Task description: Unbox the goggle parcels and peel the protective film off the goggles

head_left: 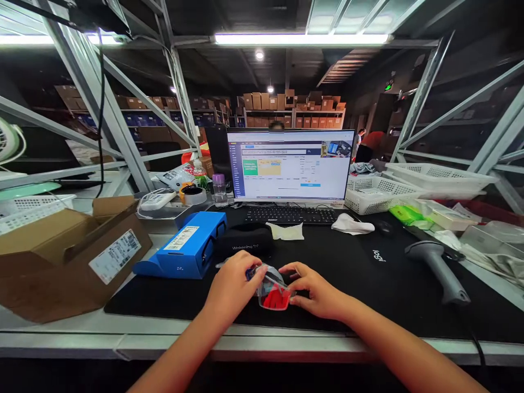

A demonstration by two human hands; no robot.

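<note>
Between my hands, just above the black desk mat (352, 273), is what looks like a pair of glasses (275, 299); its near lens shows bright red with a pale rim. My left hand (235, 281) is closed on its left side, thumb and fingers pinching it. My right hand (315, 292) grips the right edge between thumb and fingertips. Part of the frame is hidden by my fingers. Right behind my left hand lies a black case (245, 238) with white lettering. A pale yellow cloth or sheet (287, 231) lies beside the case.
An opened blue box (190, 245) and a brown carton (73, 262) stand to the left. Behind are a keyboard (290, 215) and lit monitor (290, 169). A grey barcode scanner (440, 270), mouse (383, 227) and white baskets (379, 194) are on the right.
</note>
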